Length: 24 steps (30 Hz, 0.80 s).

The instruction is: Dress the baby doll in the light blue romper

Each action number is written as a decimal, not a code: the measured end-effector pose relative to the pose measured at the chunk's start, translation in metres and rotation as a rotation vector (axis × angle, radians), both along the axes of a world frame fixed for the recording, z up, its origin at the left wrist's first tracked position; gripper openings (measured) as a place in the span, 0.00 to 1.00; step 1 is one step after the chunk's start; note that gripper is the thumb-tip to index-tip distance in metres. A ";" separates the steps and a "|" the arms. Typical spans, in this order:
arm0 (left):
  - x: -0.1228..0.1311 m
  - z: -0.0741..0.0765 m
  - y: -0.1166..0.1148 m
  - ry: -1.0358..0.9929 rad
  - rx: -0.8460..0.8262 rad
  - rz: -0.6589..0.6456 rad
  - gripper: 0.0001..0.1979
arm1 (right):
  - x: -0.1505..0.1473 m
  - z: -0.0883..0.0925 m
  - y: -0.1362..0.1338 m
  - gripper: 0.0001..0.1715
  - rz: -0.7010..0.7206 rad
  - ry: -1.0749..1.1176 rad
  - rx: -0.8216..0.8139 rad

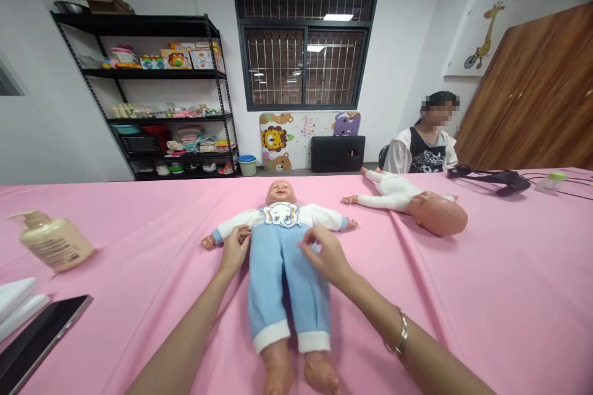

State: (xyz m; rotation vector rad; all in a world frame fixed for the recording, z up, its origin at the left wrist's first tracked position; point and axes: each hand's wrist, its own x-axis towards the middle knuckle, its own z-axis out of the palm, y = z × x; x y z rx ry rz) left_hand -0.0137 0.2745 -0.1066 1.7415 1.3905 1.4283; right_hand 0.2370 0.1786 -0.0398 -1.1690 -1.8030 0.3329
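A baby doll point(280, 192) lies on its back on the pink cloth, arms spread and feet toward me. It wears a white top with an elephant face point(281, 216) and light blue pants point(266, 278) with white cuffs. My left hand point(236, 249) is at the side of the doll's waist, below its sleeve, with the fingers curled together. Over the upper pant leg on the other side is my right hand point(328, 253), its thumb and fingers bent into a pinch. Whether either hand has fabric between its fingertips is hidden.
A second doll point(393, 194) in white lies at the back right, near black headgear point(491, 179) with cables. A pump bottle point(55, 242) and a phone point(41, 339) are on the left. Across the table sits a person point(419, 148); a shelf rack point(148, 71) stands behind.
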 end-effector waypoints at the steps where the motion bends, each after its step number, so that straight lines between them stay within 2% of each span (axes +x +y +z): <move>1: 0.000 0.000 0.000 0.004 -0.014 0.006 0.15 | -0.008 0.014 -0.015 0.09 0.192 -0.142 -0.086; 2: 0.000 0.000 -0.001 0.008 -0.024 0.019 0.16 | -0.015 0.023 -0.028 0.11 0.374 -0.309 -0.154; 3: 0.000 0.000 -0.001 0.007 -0.029 0.037 0.17 | -0.022 0.029 -0.040 0.14 0.486 -0.488 -0.191; 4: 0.000 0.001 -0.001 0.002 -0.034 0.053 0.17 | -0.029 0.030 -0.050 0.17 0.532 -0.660 -0.188; 6: 0.000 0.001 -0.001 -0.010 -0.047 0.068 0.18 | -0.040 0.023 -0.062 0.15 0.508 -0.894 -0.120; 8: 0.000 0.001 0.000 -0.008 -0.055 0.064 0.19 | -0.048 0.010 -0.068 0.07 0.475 -0.957 -0.019; 9: 0.000 0.000 0.000 0.000 -0.055 0.058 0.19 | -0.051 0.005 -0.069 0.04 0.495 -0.945 0.023; 11: 0.000 0.000 0.000 0.024 -0.050 0.038 0.18 | -0.054 0.000 -0.073 0.05 0.562 -0.903 0.094; 14: 0.000 0.000 -0.001 0.054 -0.039 0.028 0.17 | -0.056 0.006 -0.080 0.09 0.602 -0.828 0.173; 16: 0.000 -0.001 -0.001 0.049 -0.040 0.027 0.17 | -0.056 0.012 -0.078 0.09 0.566 -0.775 0.176; 18: 0.000 -0.002 0.000 0.029 -0.040 0.025 0.18 | -0.051 0.016 -0.068 0.07 0.470 -0.680 0.142; 20: 0.000 -0.003 0.001 0.010 -0.033 0.012 0.18 | -0.041 0.012 -0.046 0.11 0.318 -0.511 0.126; 24: 0.001 -0.004 0.003 0.022 -0.011 -0.105 0.17 | -0.005 -0.020 0.011 0.20 0.004 -0.141 0.050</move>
